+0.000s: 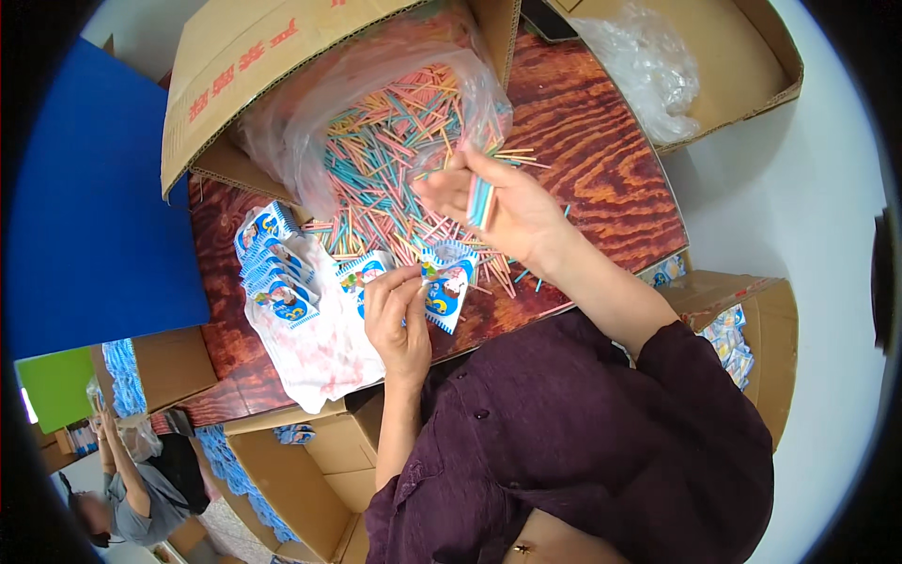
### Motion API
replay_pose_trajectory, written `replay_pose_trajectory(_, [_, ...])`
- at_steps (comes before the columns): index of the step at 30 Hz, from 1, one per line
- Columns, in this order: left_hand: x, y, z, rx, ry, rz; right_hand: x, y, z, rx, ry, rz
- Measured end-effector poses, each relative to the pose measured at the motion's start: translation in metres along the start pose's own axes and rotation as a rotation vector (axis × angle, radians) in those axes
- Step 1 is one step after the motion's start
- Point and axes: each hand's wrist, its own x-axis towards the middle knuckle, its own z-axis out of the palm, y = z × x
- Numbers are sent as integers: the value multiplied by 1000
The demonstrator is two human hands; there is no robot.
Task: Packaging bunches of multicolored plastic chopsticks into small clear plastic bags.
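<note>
My right hand is above the near side of a big heap of thin pastel sticks. A small bundle of sticks, pink, white and blue, lies across its fingers, with the thumb raised. Lower and to the left, my left hand pinches the edge of a small blue-and-white printed packet, whose upper end looks open. Another printed packet lies just beyond these fingers. Further left, a row of overlapping packets rests on a white cloth with pinkish stains.
The heap spills from a plastic-lined carton onto the wood-grained table. A blue panel stands at left. Open cartons flank the table, one holding packets. Another person works at the lower left.
</note>
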Motion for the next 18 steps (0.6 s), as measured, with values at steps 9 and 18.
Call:
replay_pose_trajectory(9, [-11,-1,1,-130,84,-160,-5,39,19,-292,-10,3])
replay_pose_trajectory(18, [-16,-6,4,-234,227,-147,-27,28,25,-1633,-497,-382])
